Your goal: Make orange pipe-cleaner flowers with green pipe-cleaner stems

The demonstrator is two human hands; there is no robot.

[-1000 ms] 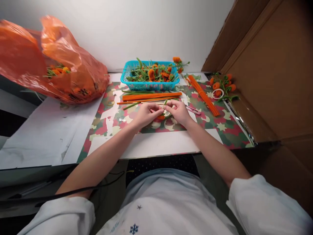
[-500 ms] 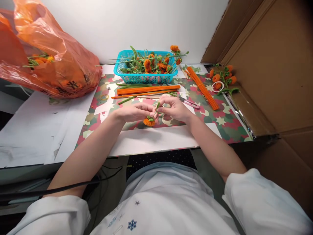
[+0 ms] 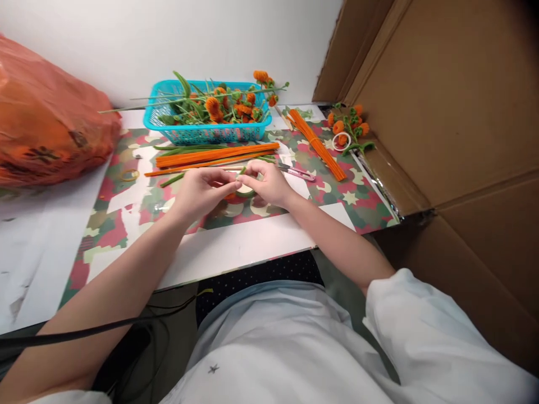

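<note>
Just above the table, my left hand (image 3: 205, 189) and my right hand (image 3: 266, 182) meet, thumbs and fingertips pinched together. Between them is a small orange pipe-cleaner flower (image 3: 229, 196); only a sliver of its orange head shows under the left fingers. Its green stem (image 3: 242, 170) pokes up between the fingertips, pinched by both hands. Under the right fingers lies a round pale thing with a green rim (image 3: 245, 191), partly covered. Behind the hands are a bundle of orange pipe cleaners (image 3: 214, 155) and a pink-handled tool (image 3: 301, 174).
A blue basket (image 3: 202, 133) of orange flowers and green stems stands at the back. Another orange pipe-cleaner bundle (image 3: 318, 145) and a flower cluster (image 3: 349, 129) lie right, beside a cardboard wall (image 3: 421, 112). An orange plastic bag (image 3: 50, 123) sits left, near a yellow ring (image 3: 128, 175).
The view has swung right. The flower, whose orange head hung plainly below my left fingers, is now mostly hidden by my left hand, which has turned over it.
</note>
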